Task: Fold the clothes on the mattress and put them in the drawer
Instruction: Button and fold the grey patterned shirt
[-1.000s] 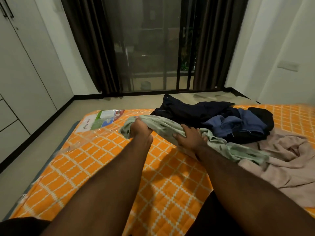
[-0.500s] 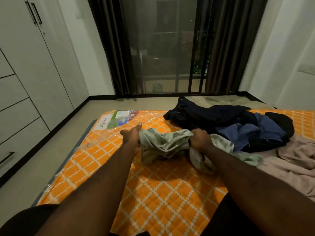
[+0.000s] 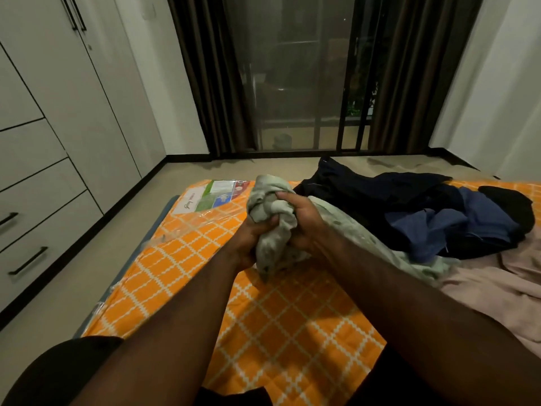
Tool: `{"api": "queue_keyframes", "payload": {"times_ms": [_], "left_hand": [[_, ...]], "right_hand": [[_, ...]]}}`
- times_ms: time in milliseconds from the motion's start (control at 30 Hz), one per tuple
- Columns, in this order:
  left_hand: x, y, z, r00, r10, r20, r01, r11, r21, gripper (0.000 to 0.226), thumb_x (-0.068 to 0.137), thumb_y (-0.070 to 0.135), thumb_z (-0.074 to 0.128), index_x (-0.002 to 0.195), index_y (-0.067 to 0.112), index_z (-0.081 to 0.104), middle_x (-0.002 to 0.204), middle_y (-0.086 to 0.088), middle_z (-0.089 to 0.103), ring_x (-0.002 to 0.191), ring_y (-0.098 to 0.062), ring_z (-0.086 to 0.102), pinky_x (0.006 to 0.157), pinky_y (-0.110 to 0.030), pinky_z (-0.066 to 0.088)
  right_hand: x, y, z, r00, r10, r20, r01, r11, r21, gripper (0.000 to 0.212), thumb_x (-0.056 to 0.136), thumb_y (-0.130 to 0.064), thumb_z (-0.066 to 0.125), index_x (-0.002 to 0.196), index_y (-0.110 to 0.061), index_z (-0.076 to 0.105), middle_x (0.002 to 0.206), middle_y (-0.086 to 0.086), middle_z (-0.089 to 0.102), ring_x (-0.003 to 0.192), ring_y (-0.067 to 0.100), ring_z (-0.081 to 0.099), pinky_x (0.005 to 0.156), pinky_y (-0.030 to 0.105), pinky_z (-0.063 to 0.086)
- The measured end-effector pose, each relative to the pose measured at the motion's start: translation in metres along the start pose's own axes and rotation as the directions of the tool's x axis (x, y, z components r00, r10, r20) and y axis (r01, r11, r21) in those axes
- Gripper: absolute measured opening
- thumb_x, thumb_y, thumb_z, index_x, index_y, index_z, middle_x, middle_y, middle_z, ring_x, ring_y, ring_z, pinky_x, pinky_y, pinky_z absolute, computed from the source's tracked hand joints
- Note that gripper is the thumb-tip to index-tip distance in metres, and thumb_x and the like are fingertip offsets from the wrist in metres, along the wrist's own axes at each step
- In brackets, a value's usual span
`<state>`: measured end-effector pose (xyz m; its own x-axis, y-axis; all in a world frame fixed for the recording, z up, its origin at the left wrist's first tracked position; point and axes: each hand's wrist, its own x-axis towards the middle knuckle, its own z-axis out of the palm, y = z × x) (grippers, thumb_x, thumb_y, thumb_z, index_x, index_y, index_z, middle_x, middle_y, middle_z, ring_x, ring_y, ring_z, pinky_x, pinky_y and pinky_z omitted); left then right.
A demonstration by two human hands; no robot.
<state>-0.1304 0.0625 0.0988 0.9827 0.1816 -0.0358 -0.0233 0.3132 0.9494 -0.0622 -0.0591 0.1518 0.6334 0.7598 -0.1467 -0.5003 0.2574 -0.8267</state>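
head view looks down two bare forearms, which cover much of the near part of an orange mattress with a white lattice print [image 3: 278, 317], a printed paper label [image 3: 216, 194] under clear plastic at its far left corner. right of the hands lies a heap of clothes: a dark navy garment [image 3: 366, 189], a mid-blue garment [image 3: 468, 224] on it, a black piece [image 3: 509, 200] at the far right, and a pale pink-beige cloth [image 3: 497, 288] spread along the near right side. white wardrobe drawers with black bar handles [image 3: 38, 218] line the left wall, apart from the mattress; a dark glass sliding door [image 3: 301, 83] with brown curtains [image 3: 205, 68] closes the far wall. the pale green spotted garment [image 3: 272, 206] is bunched between both hands above the middle of the mattress. the left hand [image 3: 248, 238] has its grip curled round the lower part of the bunch; the right hand [image 3: 304, 221] has its grip closed on the upper part. the garment's long axis runs from the bunch, its top pointing up toward the door, down to the right, its tail lying on the pink-beige cloth.
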Motion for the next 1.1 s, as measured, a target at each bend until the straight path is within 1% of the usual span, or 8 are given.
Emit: {"api": "queue_keyframes", "payload": {"times_ms": [133, 200, 333, 467, 567, 800, 933, 1100], "left_hand": [[-0.001, 0.002, -0.001, 0.978, -0.050, -0.205, 0.029, 0.994, -0.104, 0.054, 0.097, 0.046, 0.062, 0.136, 0.009, 0.061, 0.130, -0.020, 0.067, 0.119, -0.040, 0.065, 0.104, -0.054, 0.050], [-0.002, -0.002, -0.011, 0.963, -0.060, -0.261, 0.006, 0.979, -0.204, 0.057, 0.100, 0.049, 0.056, 0.139, 0.008, 0.059, 0.133, -0.022, 0.065, 0.121, -0.040, 0.064, 0.107, -0.057, 0.047], [-0.013, 0.006, -0.033, 0.967, -0.026, -0.253, -0.099, 0.879, -0.467, 0.065, 0.103, 0.059, 0.041, 0.143, 0.010, 0.054, 0.143, -0.019, 0.058, 0.130, -0.039, 0.057, 0.104, -0.057, 0.050], [-0.023, 0.016, -0.050, 0.965, -0.036, -0.260, -0.114, 0.834, -0.540, 0.078, 0.098, 0.068, 0.045, 0.152, 0.012, 0.045, 0.157, -0.018, 0.043, 0.145, -0.040, 0.040, 0.118, -0.060, 0.032], [-0.031, 0.025, -0.052, 0.964, -0.025, -0.263, -0.113, 0.861, -0.496, 0.082, 0.094, 0.072, 0.047, 0.147, 0.010, 0.051, 0.149, -0.019, 0.052, 0.138, -0.040, 0.049, 0.114, -0.058, 0.039], [-0.035, 0.032, -0.077, 0.899, -0.049, -0.435, -0.142, 0.908, -0.395, 0.073, 0.084, 0.062, 0.070, 0.137, 0.015, 0.051, 0.141, -0.024, 0.055, 0.130, -0.043, 0.056, 0.106, -0.060, 0.047], [-0.041, 0.012, -0.090, 0.863, 0.078, -0.499, 0.008, 0.986, 0.167, 0.105, 0.070, 0.053, 0.089, 0.156, 0.034, 0.031, 0.149, -0.007, 0.048, 0.131, -0.033, 0.055, 0.101, -0.056, 0.052], [-0.037, -0.023, -0.088, 0.933, 0.065, -0.355, 0.342, 0.154, 0.927, 0.074, 0.071, 0.036, 0.091, 0.135, 0.018, 0.059, 0.141, -0.017, 0.042, 0.133, -0.036, 0.040, 0.104, -0.038, 0.043]], "right_hand": [[0.004, -0.013, -0.020, 0.994, -0.108, 0.016, 0.107, 0.993, 0.040, 0.044, 0.100, -0.025, 0.056, 0.134, 0.004, 0.055, 0.132, 0.030, 0.058, 0.110, 0.038, 0.065, 0.106, 0.051, 0.050], [0.006, -0.014, -0.045, 0.963, -0.241, -0.124, 0.186, 0.921, -0.343, 0.037, 0.103, -0.030, 0.056, 0.130, -0.005, 0.060, 0.129, 0.024, 0.063, 0.097, 0.027, 0.071, 0.082, 0.040, 0.061], [0.005, -0.006, -0.094, 0.974, -0.213, -0.081, -0.019, 0.280, -0.960, 0.085, 0.082, -0.064, 0.073, 0.152, -0.024, 0.044, 0.151, 0.003, 0.049, 0.132, 0.024, 0.053, 0.102, 0.041, 0.049], [-0.001, 0.013, -0.087, 0.992, 0.126, -0.001, -0.062, 0.480, -0.875, 0.054, 0.092, -0.031, 0.075, 0.138, -0.018, 0.050, 0.128, -0.008, 0.060, 0.107, 0.007, 0.061, 0.077, 0.017, 0.053], [0.010, 0.028, -0.067, 0.999, 0.030, 0.016, 0.002, 0.427, -0.904, 0.016, 0.095, -0.010, 0.069, 0.110, -0.004, 0.070, 0.102, 0.009, 0.072, 0.090, 0.021, 0.068, 0.081, 0.042, 0.058], [0.027, 0.030, -0.026, 0.993, 0.115, 0.028, -0.099, 0.934, -0.343, 0.036, 0.096, -0.013, 0.057, 0.127, 0.004, 0.064, 0.122, 0.026, 0.068, 0.110, 0.042, 0.066, 0.100, 0.054, 0.053], [0.039, 0.037, -0.057, 0.976, 0.067, -0.208, -0.154, 0.886, -0.438, 0.037, 0.088, -0.027, 0.064, 0.119, -0.008, 0.071, 0.117, 0.021, 0.072, 0.110, 0.040, 0.069, 0.099, 0.056, 0.054], [0.041, 0.038, -0.115, 0.831, -0.167, -0.531, -0.468, 0.308, -0.828, 0.029, 0.096, -0.022, 0.061, 0.116, -0.004, 0.067, 0.119, 0.020, 0.068, 0.111, 0.036, 0.066, 0.087, 0.043, 0.055]]}}
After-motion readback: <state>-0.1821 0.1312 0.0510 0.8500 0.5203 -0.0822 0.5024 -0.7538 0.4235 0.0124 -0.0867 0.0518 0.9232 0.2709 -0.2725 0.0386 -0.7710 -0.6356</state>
